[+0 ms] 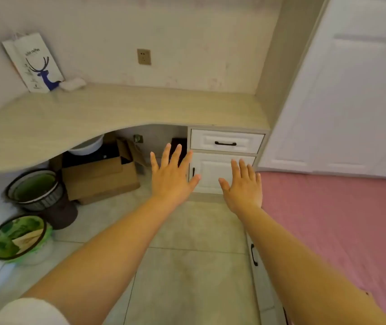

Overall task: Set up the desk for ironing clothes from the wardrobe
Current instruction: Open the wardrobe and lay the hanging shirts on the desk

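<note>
Hands reach forward with nothing in them: the left hand and the right hand are both held out flat, backs up, fingers straight and spread wide, in the air above the tiled floor in front of the desk. The desk is a pale wood-grain top with a curved front edge, running along the wall to the white wardrobe at its right end. At the desktop's far left corner a white paper bag leans on the wall; it bears a blue deer and a line of writing too blurred to read. A small white cloth lies just beside the bag. A wall socket sits above the desktop's far edge. Under the right end are a white drawer and a cabinet door, both with black handles. Beneath the curve stand a cardboard box, a white basin and a dark bin; a green-lined bin stands nearer. A pink bed fills the right side.
</note>
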